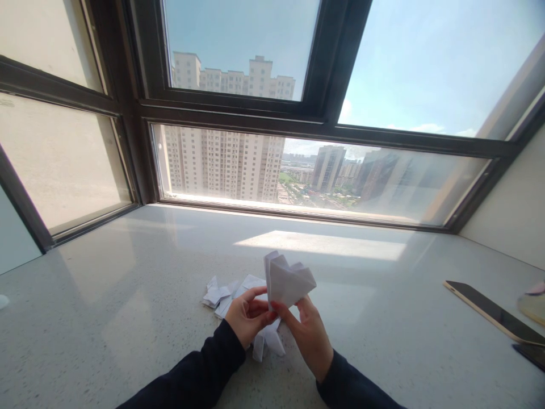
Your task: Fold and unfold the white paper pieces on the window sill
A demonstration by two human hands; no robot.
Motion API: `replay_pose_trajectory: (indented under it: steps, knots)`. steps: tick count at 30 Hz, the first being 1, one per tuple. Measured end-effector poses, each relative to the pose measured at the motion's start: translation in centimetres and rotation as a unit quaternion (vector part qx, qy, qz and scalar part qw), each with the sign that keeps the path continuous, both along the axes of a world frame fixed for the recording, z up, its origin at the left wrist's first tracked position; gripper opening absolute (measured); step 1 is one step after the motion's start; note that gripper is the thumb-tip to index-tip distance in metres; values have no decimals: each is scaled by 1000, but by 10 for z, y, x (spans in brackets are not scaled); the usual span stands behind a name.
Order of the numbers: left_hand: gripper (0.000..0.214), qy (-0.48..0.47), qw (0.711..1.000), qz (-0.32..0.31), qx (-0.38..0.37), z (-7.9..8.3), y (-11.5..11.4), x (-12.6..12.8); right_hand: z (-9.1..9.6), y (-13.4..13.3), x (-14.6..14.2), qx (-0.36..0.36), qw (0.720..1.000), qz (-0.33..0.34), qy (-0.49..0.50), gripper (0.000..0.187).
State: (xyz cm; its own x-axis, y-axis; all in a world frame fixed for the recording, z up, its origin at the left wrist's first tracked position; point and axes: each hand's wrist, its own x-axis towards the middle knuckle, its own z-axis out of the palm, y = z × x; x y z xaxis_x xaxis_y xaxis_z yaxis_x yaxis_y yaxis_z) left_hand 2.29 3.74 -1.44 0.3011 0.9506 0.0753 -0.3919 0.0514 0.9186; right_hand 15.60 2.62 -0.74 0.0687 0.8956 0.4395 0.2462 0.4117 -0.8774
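A piece of folded white paper [289, 283], with layered pleats and pointed upper corners, is held up above the sill. My left hand [250, 316] pinches its lower left edge between thumb and fingers. On the lower right, my right hand [307, 334] grips the same paper, thumb on the front and fingers behind. Beneath and behind my hands lie more folded white paper pieces: a pointed one [216, 293] at the left and another [268, 342] between my wrists. My hands partly cover this pile.
The speckled pale stone sill [128, 318] spreads around my hands. A smartphone [496, 309] lies at the right, beside a dark flat object [530, 355] and a blurred yellowish thing [534, 304] at the frame edge. Dark-framed windows [238, 116] close off the back and left.
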Motion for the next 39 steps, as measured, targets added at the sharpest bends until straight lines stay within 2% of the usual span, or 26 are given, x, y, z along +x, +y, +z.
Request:
replay_pose_trajectory:
  steps: [3,5,7,9,12,18,22,30,35,39]
  knots:
    - [52,3,1000,-17,6,-2,3,1,2,1,-2,-6,997,14,77,65]
    - [47,-1,1000,-24,21,-2,4,1,4,2,-3,-17,989,44,138,77]
    - [43,1,999,-28,32,0,2,1,7,2,-3,-37,981,73,177,66]
    - [45,6,999,-31,35,4,-1,0,9,3,-2,-68,977,91,183,43]
    - [59,-7,999,-44,23,7,-6,-1,9,2,0,-116,969,109,189,28]
    - [84,-41,989,-145,-8,4,-4,-2,4,0,-3,-164,930,184,274,23]
    - [65,-26,985,-172,8,5,-4,-2,4,-3,-8,-189,913,225,285,25]
    - [58,8,988,-154,8,13,-7,-3,2,-4,-9,-176,915,250,264,29]
    - [54,15,989,-142,23,8,-7,1,6,-4,-9,-176,931,209,241,30]
    - [49,37,991,-111,69,0,-12,6,10,-6,-9,-193,935,218,202,32]
